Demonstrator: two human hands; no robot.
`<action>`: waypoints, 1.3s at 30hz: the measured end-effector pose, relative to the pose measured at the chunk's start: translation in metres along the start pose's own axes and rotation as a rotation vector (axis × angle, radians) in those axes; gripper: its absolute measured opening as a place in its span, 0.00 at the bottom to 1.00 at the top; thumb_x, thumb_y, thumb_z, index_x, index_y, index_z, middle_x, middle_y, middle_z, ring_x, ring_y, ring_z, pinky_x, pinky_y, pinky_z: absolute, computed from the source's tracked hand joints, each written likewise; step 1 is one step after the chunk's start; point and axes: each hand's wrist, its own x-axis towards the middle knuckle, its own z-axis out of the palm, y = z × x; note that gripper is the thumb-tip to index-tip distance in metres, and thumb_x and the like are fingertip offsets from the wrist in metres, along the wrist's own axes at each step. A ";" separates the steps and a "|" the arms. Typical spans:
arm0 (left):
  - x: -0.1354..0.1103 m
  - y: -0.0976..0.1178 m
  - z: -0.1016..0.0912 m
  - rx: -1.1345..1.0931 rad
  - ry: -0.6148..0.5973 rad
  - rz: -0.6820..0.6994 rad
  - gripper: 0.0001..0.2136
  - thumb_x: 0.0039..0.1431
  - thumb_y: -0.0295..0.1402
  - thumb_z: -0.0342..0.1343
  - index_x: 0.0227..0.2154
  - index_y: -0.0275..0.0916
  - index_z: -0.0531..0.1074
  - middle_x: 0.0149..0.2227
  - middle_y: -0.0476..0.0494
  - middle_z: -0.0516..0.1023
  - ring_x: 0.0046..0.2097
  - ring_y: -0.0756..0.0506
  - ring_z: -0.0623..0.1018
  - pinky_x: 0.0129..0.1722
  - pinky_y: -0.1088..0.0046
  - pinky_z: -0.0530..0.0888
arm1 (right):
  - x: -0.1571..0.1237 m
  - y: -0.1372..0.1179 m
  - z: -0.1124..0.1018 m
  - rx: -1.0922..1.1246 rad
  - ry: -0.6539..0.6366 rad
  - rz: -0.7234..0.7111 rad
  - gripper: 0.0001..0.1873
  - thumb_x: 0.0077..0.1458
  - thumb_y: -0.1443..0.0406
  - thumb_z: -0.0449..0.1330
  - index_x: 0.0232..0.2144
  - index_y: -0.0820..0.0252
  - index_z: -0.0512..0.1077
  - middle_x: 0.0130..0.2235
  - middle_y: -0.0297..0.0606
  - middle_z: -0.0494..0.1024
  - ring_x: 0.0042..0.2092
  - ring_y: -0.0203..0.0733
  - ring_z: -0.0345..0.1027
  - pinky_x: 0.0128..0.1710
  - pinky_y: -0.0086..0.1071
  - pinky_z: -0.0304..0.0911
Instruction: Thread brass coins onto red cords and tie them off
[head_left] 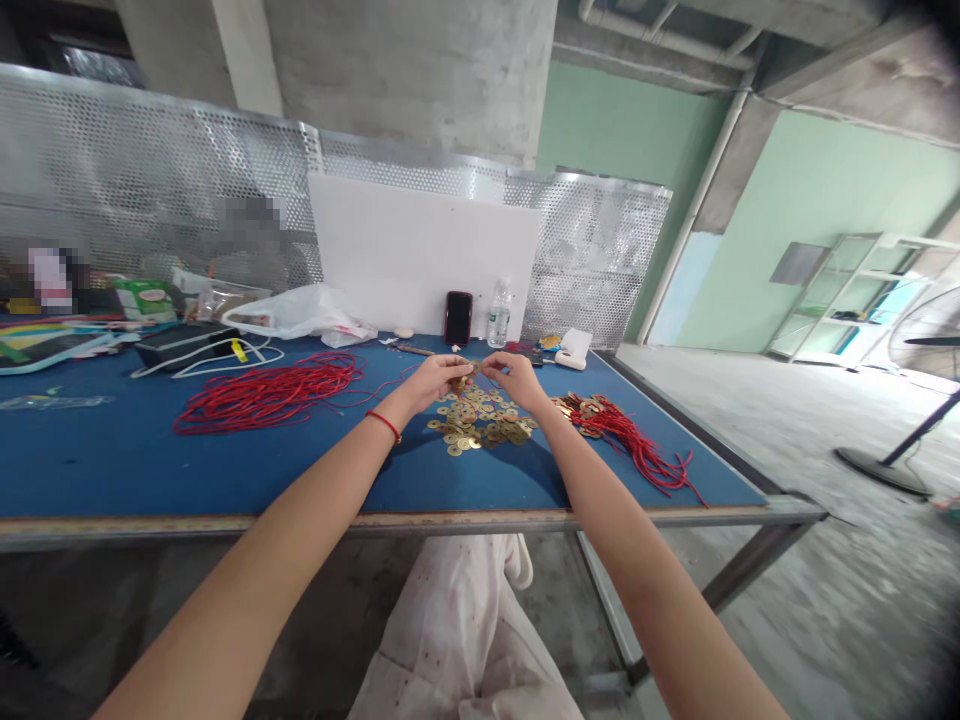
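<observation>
Over a pile of round brass-coloured coins (457,440), my left hand (439,378) is closed on a few of the same coins (463,380). A red cord hangs below these fingers toward the pile. My right hand (517,375) is just to the right, thumb and fingertips pinched together near the held coins. What sits in that pinch is too small to make out. To the left lies a loose bundle of red cord (270,392). Right of my right forearm, more coins lie joined to a bunch of red cords (645,445).
Behind the coins stand a dark phone (458,318) and clear plastic bottles (498,315) against a white board (420,245). A white plastic bag (300,312) and a black box with a white cable (184,345) are at the back left. The blue table's front edge (480,520) runs below my forearms.
</observation>
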 end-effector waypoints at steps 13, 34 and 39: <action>0.001 0.001 0.000 -0.060 0.042 -0.022 0.13 0.41 0.34 0.67 0.28 0.32 0.73 0.24 0.47 0.74 0.25 0.53 0.71 0.27 0.76 0.67 | 0.000 0.013 -0.002 -0.126 0.004 -0.030 0.07 0.52 0.67 0.57 0.31 0.58 0.76 0.32 0.35 0.76 0.34 0.37 0.66 0.38 0.30 0.59; -0.002 0.002 0.004 0.011 0.032 -0.026 0.11 0.42 0.34 0.66 0.27 0.32 0.74 0.23 0.49 0.71 0.24 0.53 0.70 0.25 0.76 0.65 | 0.001 0.005 0.006 0.192 0.022 0.094 0.08 0.47 0.62 0.60 0.27 0.62 0.74 0.25 0.34 0.73 0.28 0.34 0.62 0.31 0.29 0.58; -0.001 0.001 0.002 0.030 0.056 -0.003 0.12 0.42 0.35 0.65 0.27 0.34 0.73 0.22 0.50 0.70 0.23 0.53 0.69 0.25 0.76 0.66 | 0.000 -0.001 0.011 0.390 -0.017 0.222 0.11 0.45 0.60 0.58 0.28 0.63 0.73 0.23 0.32 0.70 0.26 0.33 0.59 0.28 0.28 0.57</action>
